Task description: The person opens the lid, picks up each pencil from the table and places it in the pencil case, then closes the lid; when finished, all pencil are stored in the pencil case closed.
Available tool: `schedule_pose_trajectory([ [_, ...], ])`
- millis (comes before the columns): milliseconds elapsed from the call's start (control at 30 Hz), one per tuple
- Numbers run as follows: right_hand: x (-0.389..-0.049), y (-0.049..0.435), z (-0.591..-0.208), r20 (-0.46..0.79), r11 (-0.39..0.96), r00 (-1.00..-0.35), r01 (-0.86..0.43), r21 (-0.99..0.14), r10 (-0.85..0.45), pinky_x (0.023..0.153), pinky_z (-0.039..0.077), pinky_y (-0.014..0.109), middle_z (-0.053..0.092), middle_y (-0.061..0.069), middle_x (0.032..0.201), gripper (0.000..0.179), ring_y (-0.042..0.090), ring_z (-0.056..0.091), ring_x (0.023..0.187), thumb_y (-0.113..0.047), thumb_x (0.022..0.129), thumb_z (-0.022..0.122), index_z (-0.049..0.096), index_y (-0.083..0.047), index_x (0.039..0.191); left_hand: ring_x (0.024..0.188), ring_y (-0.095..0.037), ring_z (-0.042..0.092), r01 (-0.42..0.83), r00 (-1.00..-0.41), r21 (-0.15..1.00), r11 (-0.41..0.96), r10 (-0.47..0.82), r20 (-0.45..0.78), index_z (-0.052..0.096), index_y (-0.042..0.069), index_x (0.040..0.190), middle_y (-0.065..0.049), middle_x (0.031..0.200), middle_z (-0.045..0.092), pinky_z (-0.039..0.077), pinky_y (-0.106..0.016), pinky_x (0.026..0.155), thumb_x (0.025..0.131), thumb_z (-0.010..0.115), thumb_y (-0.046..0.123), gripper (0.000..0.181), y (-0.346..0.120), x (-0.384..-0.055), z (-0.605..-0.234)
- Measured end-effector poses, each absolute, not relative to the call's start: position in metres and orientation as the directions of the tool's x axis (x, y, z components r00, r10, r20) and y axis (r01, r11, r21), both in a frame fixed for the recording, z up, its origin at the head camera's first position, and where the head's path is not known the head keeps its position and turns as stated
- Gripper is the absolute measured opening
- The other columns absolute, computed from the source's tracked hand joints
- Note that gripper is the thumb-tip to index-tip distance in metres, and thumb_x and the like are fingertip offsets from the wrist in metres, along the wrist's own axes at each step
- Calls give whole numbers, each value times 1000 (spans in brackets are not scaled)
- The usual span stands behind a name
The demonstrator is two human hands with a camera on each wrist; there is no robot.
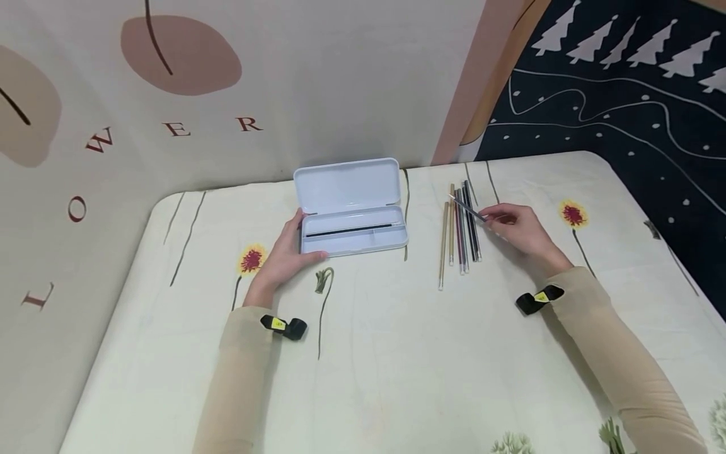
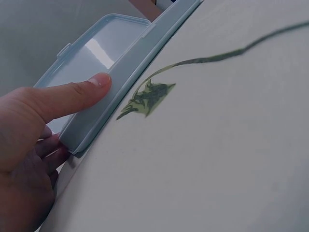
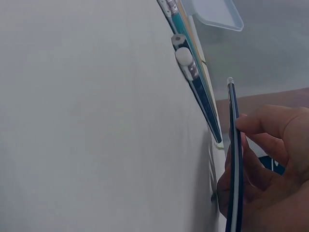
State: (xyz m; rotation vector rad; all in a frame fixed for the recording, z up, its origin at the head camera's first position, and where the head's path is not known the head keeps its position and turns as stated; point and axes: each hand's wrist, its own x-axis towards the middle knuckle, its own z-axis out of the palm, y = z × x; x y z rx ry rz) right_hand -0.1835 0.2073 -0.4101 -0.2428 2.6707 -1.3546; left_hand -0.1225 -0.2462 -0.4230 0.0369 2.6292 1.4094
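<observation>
A pale blue pencil case (image 1: 346, 186) lies with its lid raised at the back of the table. One dark pencil (image 1: 351, 230) lies lengthwise in its lower half. My left hand (image 1: 282, 255) grips the case's left end, the thumb (image 2: 91, 89) on its front wall and the other fingers round the end. To the right, my right hand (image 1: 518, 230) pinches a dark pencil with a pale stripe (image 3: 235, 154) between thumb and fingers. In the head view that pencil slants across a loose row of several pencils (image 1: 459, 233), some with white eraser ends.
A white cloth with printed flowers (image 1: 386, 353) covers the table. Behind the case rises a pale fabric wall (image 1: 351, 82) with printed letters. A dark panel with white trees (image 1: 612, 107) stands at the back right.
</observation>
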Motion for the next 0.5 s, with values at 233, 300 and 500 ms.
schedule_pose_trajectory([
  [233,-185,197,-407,-43,558,-954,-138,-818,-298,66,44,17,64,20,108,26,18,53,86,-2,93,60,65,4,118,145,-24,5,-48,-988,830,556,98,-122,3,11,156,-12,160,10,7,-44,116,80,81,25,110,-246,-122,-423],
  [300,-187,193,-407,-40,556,-947,-153,-817,-319,66,44,17,64,21,109,26,19,54,88,-1,93,59,65,5,118,145,-24,5,-45,-988,830,556,99,-120,3,11,156,-12,160,10,7,-44,116,80,81,24,110,-246,-122,-423],
  [500,-192,177,-406,-38,559,-934,-180,-809,-356,67,45,19,65,19,106,25,21,56,89,-1,93,58,66,4,117,145,-24,5,-48,-988,825,563,97,-123,3,11,156,-12,160,10,7,-44,116,80,81,24,110,-246,-122,-423],
])
